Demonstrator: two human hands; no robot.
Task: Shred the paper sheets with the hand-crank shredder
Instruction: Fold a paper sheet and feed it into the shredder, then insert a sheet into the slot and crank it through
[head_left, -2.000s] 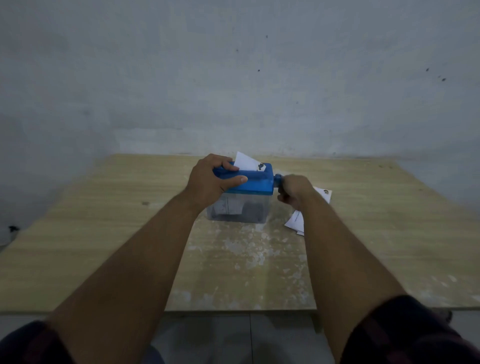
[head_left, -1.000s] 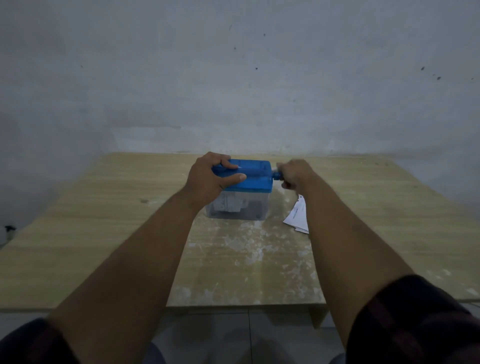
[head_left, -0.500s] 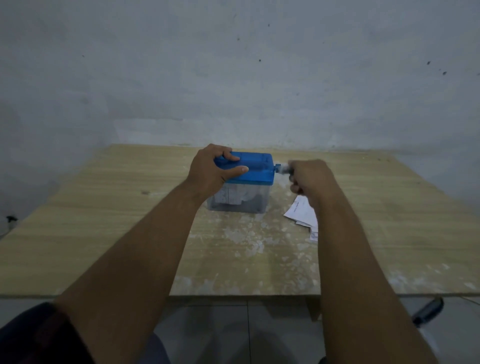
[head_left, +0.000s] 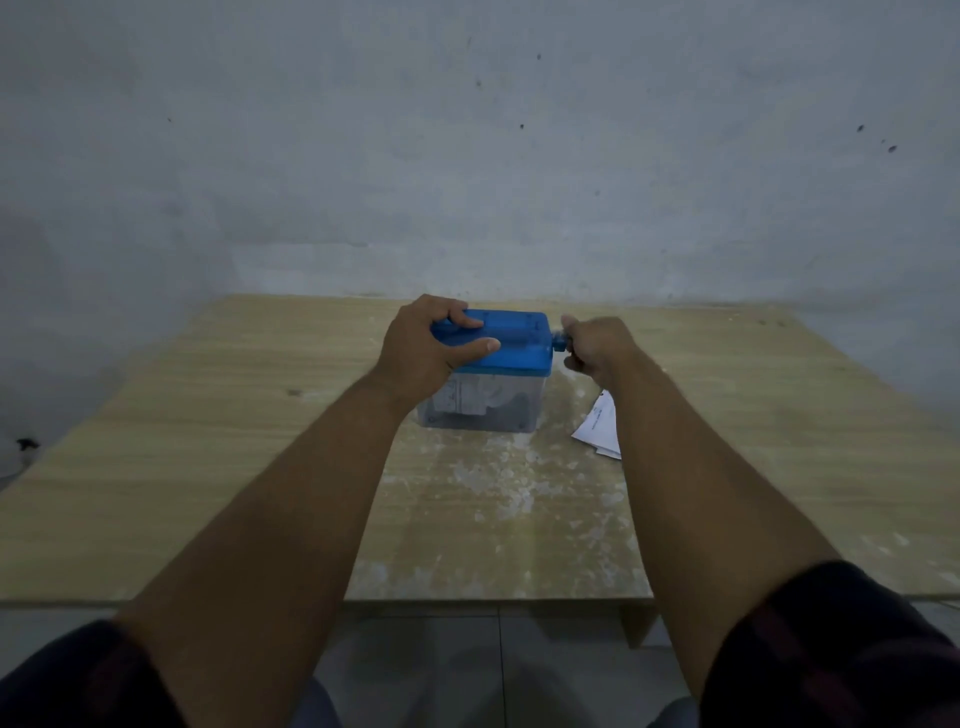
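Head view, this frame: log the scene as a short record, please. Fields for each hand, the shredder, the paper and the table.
left hand: grip over the left end of the blue lid, holding the shredder down
right hand: closed on the crank at the lid's right side
shredder: upright on the table, clear bin holding paper pieces and dark contents
slot: no sheet sticking out of the top
paper: loose sheets flat on the table right of the bin, partly hidden by the right forearm
table: pale wood, white scuffs in front of the bin

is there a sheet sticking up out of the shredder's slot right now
No, the blue lid of the shredder shows no paper rising from it; spare sheets lie beside it.
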